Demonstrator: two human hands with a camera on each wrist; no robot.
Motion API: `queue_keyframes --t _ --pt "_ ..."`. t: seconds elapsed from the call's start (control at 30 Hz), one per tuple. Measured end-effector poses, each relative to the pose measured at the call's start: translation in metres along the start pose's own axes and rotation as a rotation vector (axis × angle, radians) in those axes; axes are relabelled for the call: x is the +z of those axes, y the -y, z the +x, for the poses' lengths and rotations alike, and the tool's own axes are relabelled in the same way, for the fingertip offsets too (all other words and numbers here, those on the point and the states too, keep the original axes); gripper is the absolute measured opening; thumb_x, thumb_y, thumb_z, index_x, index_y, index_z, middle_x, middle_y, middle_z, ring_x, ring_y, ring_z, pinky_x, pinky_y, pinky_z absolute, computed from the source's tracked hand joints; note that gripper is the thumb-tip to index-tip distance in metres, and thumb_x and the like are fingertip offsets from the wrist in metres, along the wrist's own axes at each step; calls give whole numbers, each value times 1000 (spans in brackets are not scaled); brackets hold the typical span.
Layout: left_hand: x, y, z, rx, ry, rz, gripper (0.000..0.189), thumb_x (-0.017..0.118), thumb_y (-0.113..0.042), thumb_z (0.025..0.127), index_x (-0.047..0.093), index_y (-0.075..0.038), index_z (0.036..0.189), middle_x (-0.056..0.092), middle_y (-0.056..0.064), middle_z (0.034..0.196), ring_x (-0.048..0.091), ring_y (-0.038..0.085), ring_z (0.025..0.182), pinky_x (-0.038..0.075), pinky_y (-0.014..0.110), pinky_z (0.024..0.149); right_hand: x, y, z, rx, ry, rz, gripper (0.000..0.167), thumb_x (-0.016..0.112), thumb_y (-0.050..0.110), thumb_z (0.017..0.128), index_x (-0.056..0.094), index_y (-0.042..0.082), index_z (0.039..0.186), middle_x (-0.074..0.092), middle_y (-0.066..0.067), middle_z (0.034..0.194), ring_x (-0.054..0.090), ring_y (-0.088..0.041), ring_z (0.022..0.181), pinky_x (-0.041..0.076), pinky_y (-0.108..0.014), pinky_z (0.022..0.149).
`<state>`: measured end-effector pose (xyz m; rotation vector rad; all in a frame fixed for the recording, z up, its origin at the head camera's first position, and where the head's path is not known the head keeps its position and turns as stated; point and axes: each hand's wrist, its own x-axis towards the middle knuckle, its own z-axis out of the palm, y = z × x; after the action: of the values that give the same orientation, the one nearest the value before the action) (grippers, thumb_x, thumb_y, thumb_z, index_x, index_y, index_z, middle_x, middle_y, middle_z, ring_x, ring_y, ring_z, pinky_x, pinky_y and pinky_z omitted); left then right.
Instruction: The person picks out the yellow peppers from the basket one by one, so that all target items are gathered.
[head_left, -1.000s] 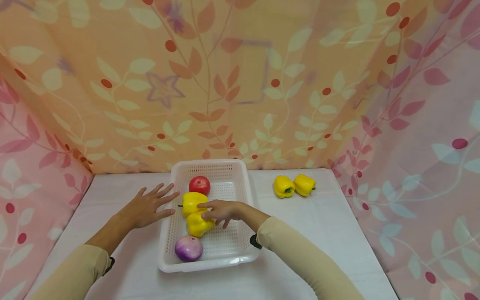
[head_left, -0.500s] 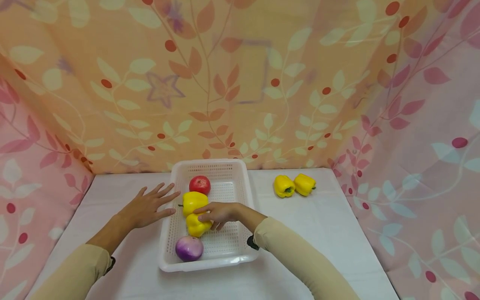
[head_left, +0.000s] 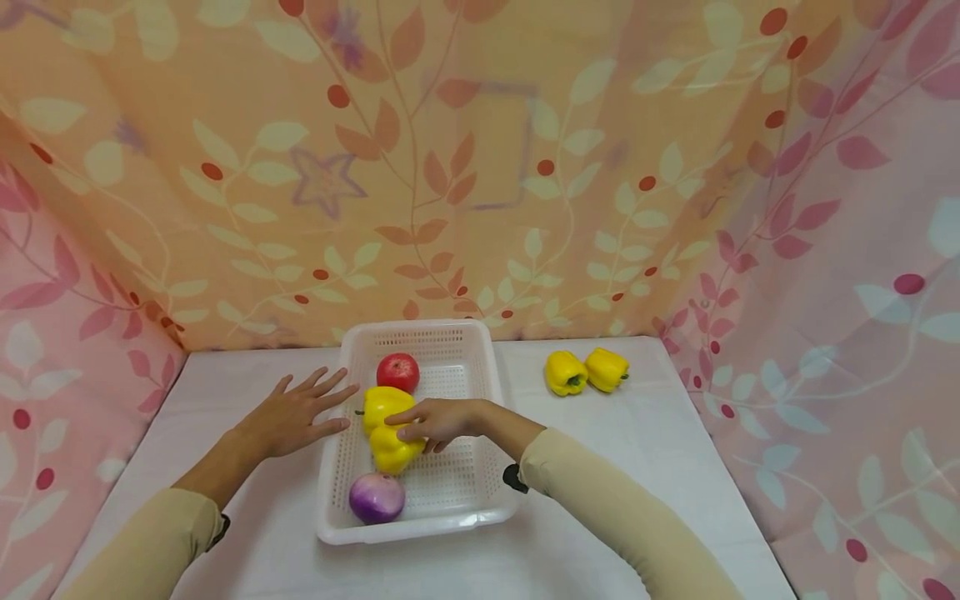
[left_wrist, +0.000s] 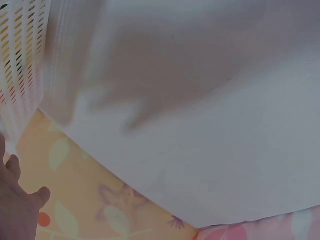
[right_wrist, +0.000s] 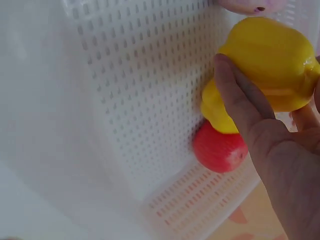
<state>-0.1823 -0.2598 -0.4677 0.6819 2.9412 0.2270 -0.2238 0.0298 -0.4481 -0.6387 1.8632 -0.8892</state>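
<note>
In the head view a white plastic basket (head_left: 495,467) holds a red round fruit (head_left: 397,372), two yellow bell peppers and a round purple-and-white vegetable (head_left: 377,498), lined up along its left side. My right hand (head_left: 446,421) reaches in from the right and grips the nearer bell pepper (head_left: 393,452). The right wrist view shows fingers (right_wrist: 245,95) along the side of this pepper. Against it lies the farther bell pepper (head_left: 386,404), partly covered by my hand. My left hand (head_left: 300,414) is spread, fingers straight, at the basket's left rim.
Two more yellow bell peppers (head_left: 566,372) lie side by side on the white table (head_left: 600,467), right of the basket. Floral cloth (head_left: 450,167) hangs behind the table and along both sides.
My right fingers have gone from reaching over the two bell peppers to closing round the nearer one. My left hand has stayed in place.
</note>
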Motion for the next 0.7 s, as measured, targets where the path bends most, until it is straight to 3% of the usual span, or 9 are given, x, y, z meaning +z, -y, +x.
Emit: queue_keyframes --t 0.13,0.23,0.33,0.43,0.57,0.7 --pt "-1 -1 0 1 -3 3 68 46 -62 97 41 -24 152 29 11 162 24 45 146 14 75 109 -8 3 -16 -46 -7 -63 50 55 29 102 46 19 151 60 -4 113 58 -20 85 54 -29 74" --pt "0 0 -1 2 -6 0 68 47 -61 97 41 -24 152 29 11 162 24 45 146 14 75 109 -15 1 -31 -79 -42 -125 51 53 32 102 44 22 152 59 -5 129 61 -16 95 56 -30 78" --pt "1 0 -1 2 -10 -1 68 46 -62 97 41 -24 152 29 10 162 24 45 146 13 75 110 -22 -1 -47 -109 -90 -180 52 52 35 102 43 23 152 53 -2 144 62 -17 108 58 -34 82" --pt "2 1 -1 -2 -10 0 68 45 -63 96 41 -25 153 29 10 162 23 45 146 13 75 110 -30 -5 -62 -123 -127 -194 52 52 34 102 43 23 152 50 -2 148 61 -19 116 58 -40 86" --pt "3 1 -1 -2 -11 -6 67 46 -62 96 41 -25 152 29 11 162 23 46 146 12 75 110 -40 -13 -81 -140 -180 -178 51 52 30 103 43 22 153 45 -4 153 58 -22 118 56 -45 91" --pt "4 1 -1 -5 -12 -13 68 46 -63 96 41 -25 152 29 10 162 22 46 147 11 75 110 -50 -20 -100 -208 -261 -198 52 52 27 104 40 16 153 42 -7 155 56 -22 118 52 -43 97"
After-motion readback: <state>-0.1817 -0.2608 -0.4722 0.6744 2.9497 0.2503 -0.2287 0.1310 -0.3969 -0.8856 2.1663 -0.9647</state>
